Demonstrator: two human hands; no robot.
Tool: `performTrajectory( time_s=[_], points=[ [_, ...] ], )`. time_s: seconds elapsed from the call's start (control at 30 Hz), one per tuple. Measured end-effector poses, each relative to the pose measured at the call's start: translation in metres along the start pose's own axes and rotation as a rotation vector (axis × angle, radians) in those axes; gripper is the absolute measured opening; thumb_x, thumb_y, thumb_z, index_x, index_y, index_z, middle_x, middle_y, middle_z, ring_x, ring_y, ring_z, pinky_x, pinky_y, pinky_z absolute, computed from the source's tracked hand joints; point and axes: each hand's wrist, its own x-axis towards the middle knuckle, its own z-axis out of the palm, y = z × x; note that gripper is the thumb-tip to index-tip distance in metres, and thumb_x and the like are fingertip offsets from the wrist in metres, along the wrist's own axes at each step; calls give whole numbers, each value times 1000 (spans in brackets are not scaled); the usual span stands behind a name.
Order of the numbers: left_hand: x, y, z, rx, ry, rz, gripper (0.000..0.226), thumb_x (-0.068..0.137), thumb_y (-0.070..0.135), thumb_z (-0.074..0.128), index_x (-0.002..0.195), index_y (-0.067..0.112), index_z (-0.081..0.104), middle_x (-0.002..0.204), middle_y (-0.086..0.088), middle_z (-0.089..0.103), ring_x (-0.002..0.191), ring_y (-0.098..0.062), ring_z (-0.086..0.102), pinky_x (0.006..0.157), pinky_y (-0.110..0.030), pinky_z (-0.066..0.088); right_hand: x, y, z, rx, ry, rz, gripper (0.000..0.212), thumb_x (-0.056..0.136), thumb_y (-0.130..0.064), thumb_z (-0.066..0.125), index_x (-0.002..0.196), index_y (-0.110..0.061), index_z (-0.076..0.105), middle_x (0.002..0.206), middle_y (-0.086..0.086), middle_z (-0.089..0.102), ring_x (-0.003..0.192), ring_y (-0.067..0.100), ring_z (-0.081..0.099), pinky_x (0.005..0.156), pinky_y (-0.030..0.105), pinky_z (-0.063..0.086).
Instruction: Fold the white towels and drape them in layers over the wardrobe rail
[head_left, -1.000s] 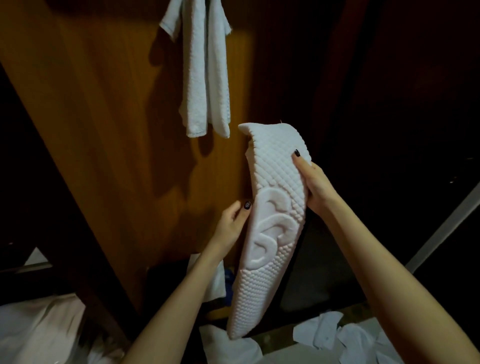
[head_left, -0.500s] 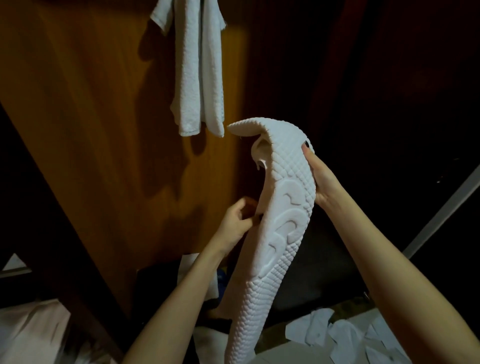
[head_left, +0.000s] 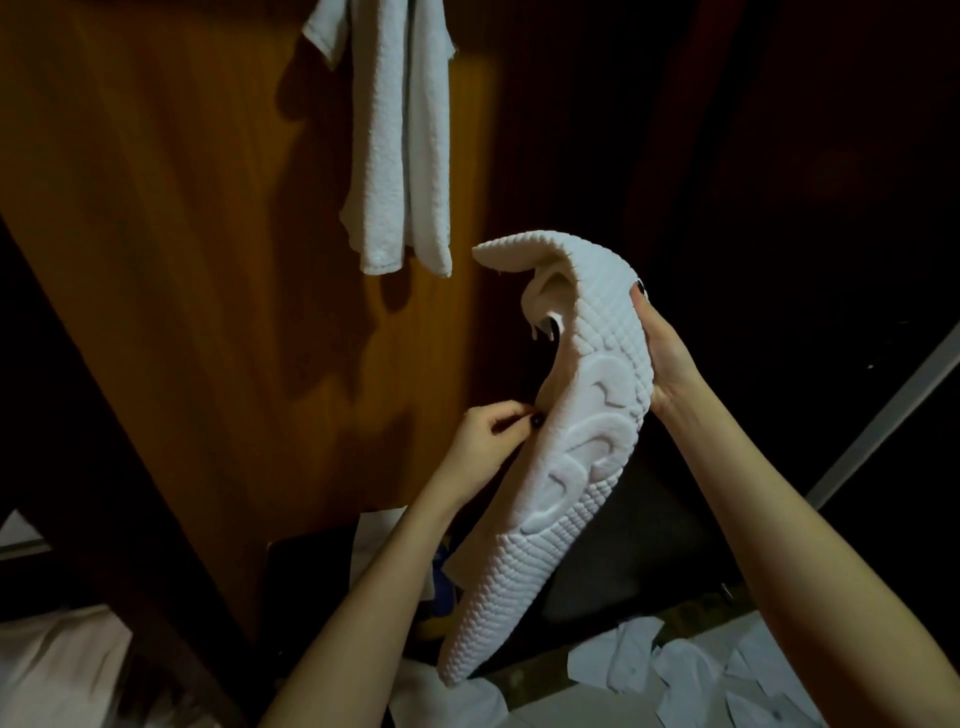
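Left hand (head_left: 485, 436): fingers curled, pinching the left edge of the held towel at about mid-height.
Right hand (head_left: 667, 364): grips the towel's right edge higher up, one dark-nailed fingertip on its front face.
Held towel (head_left: 587, 457): white and quilted, folded into a long strip, held up between both hands. Its top flops over to the left and its lower end hangs free.
Markings: a raised curved motif in the middle of the towel; not readable as letters.
Below: white scraps (head_left: 691, 670) scattered on the floor at lower right. A blue and yellow thing (head_left: 441, 587) is half hidden by the left forearm and the towel.
Lower left: pale cloth (head_left: 52, 670), blurred.
Right: a grey bar (head_left: 883, 410) running diagonally.
Wooden panel (head_left: 182, 260): behind the hands, carrying their shadows.
Hung towel (head_left: 400, 145): white, draped doubled from above the top edge of the view, against the panel, up and left of the held towel and apart from it.
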Motion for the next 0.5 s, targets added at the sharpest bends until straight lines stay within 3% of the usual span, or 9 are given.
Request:
performTrajectory(
  time_s=[0.1, 0.23, 0.3, 0.4, 0.5],
  points=[
    [3, 3, 0, -42, -49, -56, 19, 96, 6, 54, 98, 19, 68, 92, 10, 69, 84, 4, 65, 74, -15, 49, -2, 1, -1, 12, -23, 15, 71, 85, -44, 58, 143, -6, 43, 109, 13, 70, 95, 24, 71, 75, 36, 59],
    [4, -2, 2, 72, -125, -119, 15, 94, 4, 59, 103, 7, 69, 91, 4, 69, 78, 6, 65, 72, -13, 49, -2, 2, -3, 14, -64, 36, 80, 70, -40, 82, 135, -6, 50, 113, 14, 68, 100, 25, 69, 80, 38, 58],
    [3, -2, 2, 45, -65, -123, 10, 89, 1, 64, 96, 1, 71, 78, 6, 69, 69, 6, 64, 66, -12, 48, -4, 1, -3, -8, -56, 32, 67, 79, -43, 70, 133, -7, 51, 111, 13, 69, 98, 23, 69, 80, 37, 59],
    [0, 2, -3, -14, 62, -86, 14, 83, -2, 70, 76, 10, 70, 62, 15, 67, 63, 8, 60, 62, -10, 45, -5, -4, -7, -55, 8, 14, 59, 87, -44, 54, 133, -7, 52, 112, 13, 69, 99, 24, 69, 81, 37, 59],
    [-7, 2, -3, 70, 152, 34, 29, 82, -2, 71, 73, 26, 67, 67, 18, 66, 69, 10, 60, 68, -8, 44, -1, -8, -6, -152, 88, -60, 55, 91, -42, 55, 135, -8, 52, 124, 16, 65, 111, 28, 65, 88, 39, 56]
  ],
)
